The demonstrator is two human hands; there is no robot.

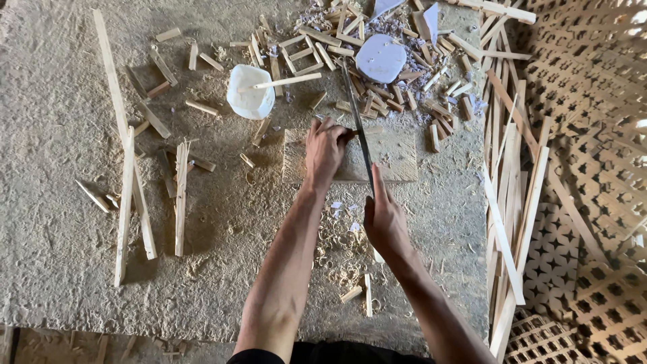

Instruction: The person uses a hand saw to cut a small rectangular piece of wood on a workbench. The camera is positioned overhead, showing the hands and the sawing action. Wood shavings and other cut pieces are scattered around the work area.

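My left hand (pixel 325 149) presses a small wooden stick (pixel 364 131) down on a flat wooden block (pixel 394 158) lying on the sandy floor. My right hand (pixel 384 219) grips the handle of a long thin blade (pixel 355 114). The blade runs away from me, crossing the block and the stick just right of my left fingers. Pale wood shavings (pixel 340 246) lie on the floor between my forearms.
A white plastic cup (pixel 249 101) with a stick across it stands left of the block. A white lid (pixel 381 58) lies among several short offcuts behind. Long wooden slats (pixel 128 195) lie at left. More slats (pixel 512 202) and woven lattice panels (pixel 593 168) fill the right.
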